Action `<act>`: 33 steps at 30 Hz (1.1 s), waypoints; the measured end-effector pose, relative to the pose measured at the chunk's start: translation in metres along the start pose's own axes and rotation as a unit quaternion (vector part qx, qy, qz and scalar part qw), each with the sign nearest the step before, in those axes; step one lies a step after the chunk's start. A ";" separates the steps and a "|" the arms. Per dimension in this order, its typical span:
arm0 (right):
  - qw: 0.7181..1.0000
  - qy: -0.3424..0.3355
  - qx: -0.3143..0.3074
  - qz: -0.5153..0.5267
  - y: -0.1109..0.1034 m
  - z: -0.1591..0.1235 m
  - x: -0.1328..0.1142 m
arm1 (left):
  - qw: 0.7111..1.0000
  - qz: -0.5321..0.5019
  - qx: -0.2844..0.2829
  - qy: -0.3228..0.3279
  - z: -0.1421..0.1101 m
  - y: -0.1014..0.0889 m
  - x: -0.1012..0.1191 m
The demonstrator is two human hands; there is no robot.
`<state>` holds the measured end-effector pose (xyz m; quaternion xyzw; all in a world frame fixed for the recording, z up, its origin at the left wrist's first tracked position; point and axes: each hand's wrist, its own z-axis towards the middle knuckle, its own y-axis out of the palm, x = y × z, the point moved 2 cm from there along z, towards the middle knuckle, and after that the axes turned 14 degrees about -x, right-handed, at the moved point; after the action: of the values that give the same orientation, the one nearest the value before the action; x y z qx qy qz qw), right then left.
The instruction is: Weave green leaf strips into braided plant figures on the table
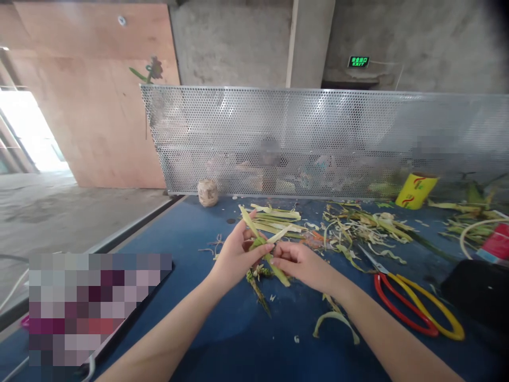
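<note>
- Left hand [238,249]: thumb and fingers pinched on pale-green leaf strip [281,273];
- Right hand [296,260]: fingertips bunched beside strip; cannot tell if clamped;
- Strip: slanted above blue tabletop [238,339]; scissors [382,275] at right.

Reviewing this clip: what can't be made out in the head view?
Head view:
Middle of the green leaf strip: covered by left hand.
What right hand grips, if anything: hidden by its curled fingers.
Flat object at left: pixelated.
Black object: too dark, cut by right edge.

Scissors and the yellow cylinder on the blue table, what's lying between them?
In the head view, a loose heap of leaf scraps lies between the scissors and the yellow cylinder.
</note>
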<state>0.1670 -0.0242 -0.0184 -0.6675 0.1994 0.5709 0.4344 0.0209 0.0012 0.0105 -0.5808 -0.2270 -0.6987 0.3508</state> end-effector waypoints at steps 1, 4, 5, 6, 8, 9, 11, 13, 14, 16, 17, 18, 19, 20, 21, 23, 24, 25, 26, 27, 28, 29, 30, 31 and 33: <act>1.000 0.014 -0.008 -0.025 0.001 -0.001 -0.002 | 1.000 0.007 -0.001 0.003 0.000 -0.001 0.000; 0.996 0.036 -0.019 -0.076 0.004 -0.003 -0.005 | 1.000 0.017 -0.005 0.002 -0.001 -0.001 0.001; 0.995 0.039 -0.012 -0.094 0.006 -0.002 -0.006 | 1.000 0.017 -0.007 0.000 0.000 -0.001 0.001; 0.993 0.040 -0.002 -0.112 0.007 -0.002 -0.006 | 1.000 0.016 -0.010 -0.001 0.000 0.000 0.000; 0.988 0.041 0.015 -0.147 0.008 -0.001 -0.007 | 1.000 0.017 -0.015 0.001 0.001 0.001 0.001; 0.987 0.039 0.019 -0.157 0.009 -0.001 -0.007 | 1.000 0.023 -0.016 0.004 0.001 0.002 0.001; 0.987 0.033 0.012 -0.154 0.008 -0.002 -0.008 | 0.999 0.040 -0.020 0.011 0.002 0.002 0.001; 0.990 0.029 0.000 -0.137 0.006 -0.003 -0.009 | 0.998 0.058 -0.028 0.022 0.002 0.001 0.000; 0.992 0.029 -0.008 -0.125 0.005 -0.004 -0.009 | 0.997 0.065 -0.032 0.028 0.002 0.000 0.000; 0.994 0.025 -0.020 -0.109 0.002 -0.006 -0.009 | 0.996 0.076 -0.040 0.033 0.002 -0.002 -0.002; 0.994 0.021 -0.024 -0.104 0.001 -0.007 -0.009 | 0.995 0.080 -0.042 0.034 0.003 -0.003 -0.003; 0.995 0.017 -0.028 -0.099 0.000 -0.007 -0.009 | 0.995 0.083 -0.043 0.032 0.003 -0.005 -0.004; 0.995 0.015 -0.033 -0.092 -0.001 -0.008 -0.009 | 0.995 0.082 -0.040 0.029 0.003 -0.006 -0.005; 0.996 0.014 -0.040 -0.082 -0.002 -0.009 -0.010 | 0.996 0.079 -0.036 0.025 0.003 -0.007 -0.005; 0.996 0.014 -0.048 -0.071 -0.003 -0.009 -0.010 | 0.997 0.075 -0.031 0.018 0.003 -0.008 -0.005; 0.997 0.013 -0.061 -0.050 -0.005 -0.010 -0.011 | 0.998 0.060 -0.022 0.006 0.004 -0.009 -0.004; 0.997 0.013 -0.064 -0.041 -0.006 -0.011 -0.011 | 0.998 0.052 -0.019 0.002 0.004 -0.010 -0.004; 0.997 0.012 -0.066 -0.032 -0.006 -0.011 -0.012 | 0.999 0.045 -0.018 -0.001 0.004 -0.010 -0.003; 0.997 0.012 -0.069 -0.022 -0.007 -0.012 -0.012 | 0.999 0.039 -0.017 -0.001 0.004 -0.010 -0.003; 0.997 0.012 -0.074 -0.011 -0.007 -0.012 -0.012 | 0.999 0.034 -0.015 -0.001 0.004 -0.010 -0.004; 0.997 0.014 -0.079 -0.001 -0.008 -0.013 -0.012 | 0.999 0.029 -0.014 -0.001 0.004 -0.010 -0.004; 0.996 0.015 -0.084 0.006 -0.008 -0.013 -0.012 | 1.000 0.025 -0.015 -0.002 0.004 -0.010 -0.004; 0.996 0.017 -0.088 0.010 -0.009 -0.014 -0.011 | 1.000 0.022 -0.018 -0.003 0.004 -0.011 -0.005; 0.995 0.018 -0.093 0.010 -0.010 -0.014 -0.011 | 1.000 0.019 -0.021 -0.004 0.004 -0.011 -0.005; 0.994 0.022 -0.104 -0.003 -0.012 -0.016 -0.010 | 1.000 0.018 -0.019 -0.007 0.004 -0.013 -0.005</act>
<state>0.1828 -0.0330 -0.0051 -0.7223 0.1468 0.5723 0.3594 0.0142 0.0139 0.0077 -0.5960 -0.2059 -0.6924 0.3507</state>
